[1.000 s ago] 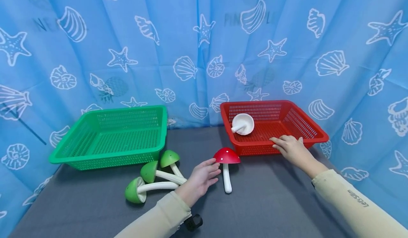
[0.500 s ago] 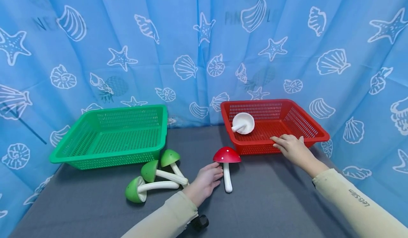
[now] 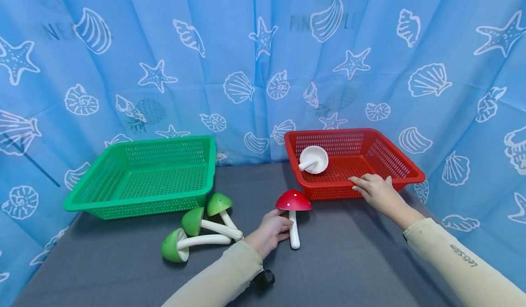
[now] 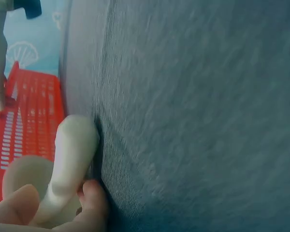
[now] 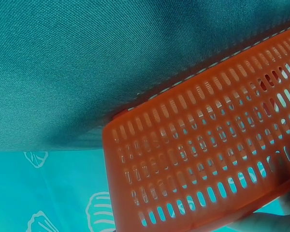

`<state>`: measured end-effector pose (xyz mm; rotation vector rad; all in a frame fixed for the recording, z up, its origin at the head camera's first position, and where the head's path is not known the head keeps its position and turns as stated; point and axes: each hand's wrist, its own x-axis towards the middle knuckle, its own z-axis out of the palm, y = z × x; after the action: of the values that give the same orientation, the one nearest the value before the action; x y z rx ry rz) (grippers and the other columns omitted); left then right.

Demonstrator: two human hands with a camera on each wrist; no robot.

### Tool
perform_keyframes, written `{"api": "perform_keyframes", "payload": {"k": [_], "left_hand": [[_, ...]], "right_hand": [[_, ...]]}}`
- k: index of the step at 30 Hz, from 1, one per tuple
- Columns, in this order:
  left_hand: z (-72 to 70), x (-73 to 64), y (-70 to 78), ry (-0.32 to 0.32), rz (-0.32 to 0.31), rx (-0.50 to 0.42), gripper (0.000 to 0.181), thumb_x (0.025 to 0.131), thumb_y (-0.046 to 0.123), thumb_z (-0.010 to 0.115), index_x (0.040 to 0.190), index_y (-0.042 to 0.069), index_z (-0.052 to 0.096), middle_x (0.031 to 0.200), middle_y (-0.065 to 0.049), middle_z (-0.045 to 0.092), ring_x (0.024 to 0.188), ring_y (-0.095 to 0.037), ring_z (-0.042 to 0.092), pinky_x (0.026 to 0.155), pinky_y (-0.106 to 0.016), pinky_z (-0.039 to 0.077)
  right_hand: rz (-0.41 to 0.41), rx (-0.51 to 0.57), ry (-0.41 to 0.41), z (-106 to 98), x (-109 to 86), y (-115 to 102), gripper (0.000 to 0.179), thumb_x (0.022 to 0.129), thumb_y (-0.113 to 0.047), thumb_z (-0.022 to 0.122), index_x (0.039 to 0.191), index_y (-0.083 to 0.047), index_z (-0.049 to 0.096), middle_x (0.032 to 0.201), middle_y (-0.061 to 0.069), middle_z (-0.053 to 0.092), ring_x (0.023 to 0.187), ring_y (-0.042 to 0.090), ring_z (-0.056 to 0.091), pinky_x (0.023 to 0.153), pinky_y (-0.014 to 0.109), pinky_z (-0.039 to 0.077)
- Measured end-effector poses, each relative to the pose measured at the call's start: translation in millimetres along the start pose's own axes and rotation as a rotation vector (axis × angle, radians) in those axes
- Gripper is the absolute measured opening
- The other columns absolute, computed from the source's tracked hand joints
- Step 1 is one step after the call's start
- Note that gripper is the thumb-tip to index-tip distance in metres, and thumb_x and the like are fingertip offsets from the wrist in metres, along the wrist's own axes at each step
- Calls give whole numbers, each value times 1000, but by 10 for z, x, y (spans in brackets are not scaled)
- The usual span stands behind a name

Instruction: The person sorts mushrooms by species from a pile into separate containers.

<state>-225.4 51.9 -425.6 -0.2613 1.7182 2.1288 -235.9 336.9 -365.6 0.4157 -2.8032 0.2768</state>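
Note:
A toy mushroom with a white-dotted red cap [image 3: 293, 201] lies on the grey cloth between the baskets, stem toward me. My left hand [image 3: 269, 232] is at its stem from the left. In the left wrist view, thumb and fingers [image 4: 92, 203] pinch the pale stem [image 4: 76, 147] from both sides, near the cap. My right hand [image 3: 380, 196] rests on the front rim of the red basket [image 3: 328, 193], fingers fairly straight over the edge. In the right wrist view, the basket's slotted wall [image 5: 193, 145] fills much of the picture.
Inside the red basket, another mushroom [image 3: 315, 154] shows its white underside and stem. Several green-capped mushrooms [image 3: 192, 221] lie left of my left arm, in front of a green basket [image 3: 139, 209]. A blue shell-print curtain [image 3: 246, 69] hangs behind.
My left hand has moved slightly right, from beside the red mushroom's cap down to its stem, and its fingers have closed round the stem. The right hand has stayed on the basket rim.

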Motion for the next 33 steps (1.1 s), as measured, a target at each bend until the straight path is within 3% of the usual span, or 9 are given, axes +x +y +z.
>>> {"api": "perform_keyframes", "payload": {"k": [9, 18, 26, 33], "left_hand": [[35, 91, 17, 69, -2, 25, 55, 83, -11, 59, 137, -3, 49, 114, -22, 59, 83, -26, 65, 78, -40, 56], [44, 86, -9, 79, -1, 29, 43, 85, -11, 59, 128, -4, 59, 109, -20, 64, 86, -27, 65, 81, -40, 56], [-23, 33, 6, -10, 1, -1, 49, 87, -14, 56, 136, -7, 52, 111, -17, 64, 81, -19, 58, 77, -35, 52], [-84, -36, 39, -93, 15, -64, 50, 92, -15, 47, 141, -13, 39, 126, -27, 57, 82, -18, 52, 71, -28, 42]], "right_hand": [[16, 13, -17, 15, 14, 16, 39, 90, -14, 70, 125, 0, 64, 101, 21, 64, 101, 43, 56, 90, 84, 20], [13, 1, -9, 22, 10, 9, 38, 89, -14, 69, 125, 0, 64, 98, 20, 63, 99, 42, 56, 89, 84, 20], [-3, -6, 9, 30, 3, 17, 37, 89, -14, 69, 123, 0, 65, 97, 19, 63, 97, 42, 57, 89, 85, 21], [5, -9, 0, 27, 2, 22, 38, 89, -14, 69, 124, 0, 64, 97, 19, 63, 97, 42, 56, 89, 84, 21]]}}
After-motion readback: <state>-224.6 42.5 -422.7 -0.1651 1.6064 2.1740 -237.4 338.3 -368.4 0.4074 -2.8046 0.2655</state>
